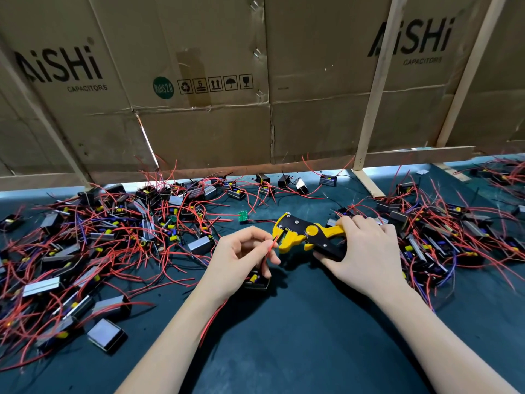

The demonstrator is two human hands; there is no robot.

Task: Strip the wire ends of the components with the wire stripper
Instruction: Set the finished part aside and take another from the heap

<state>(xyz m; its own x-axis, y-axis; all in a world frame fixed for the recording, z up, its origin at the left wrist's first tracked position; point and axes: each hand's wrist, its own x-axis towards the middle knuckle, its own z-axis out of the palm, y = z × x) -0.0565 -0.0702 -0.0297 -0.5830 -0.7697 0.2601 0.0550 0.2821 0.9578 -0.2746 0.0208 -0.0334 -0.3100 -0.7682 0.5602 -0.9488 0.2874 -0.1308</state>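
Note:
My right hand grips the handles of a yellow and black wire stripper, its jaws pointing left. My left hand pinches a red wire between thumb and forefinger, and the wire's tip sits at the stripper's jaws. That wire runs down to a small black component with a yellow part, which lies under my left palm on the dark green table.
A big heap of black components with red wires covers the table's left side. Another heap lies at the right. A small green circuit board sits beyond the stripper. Cardboard boxes on a wooden frame wall off the back.

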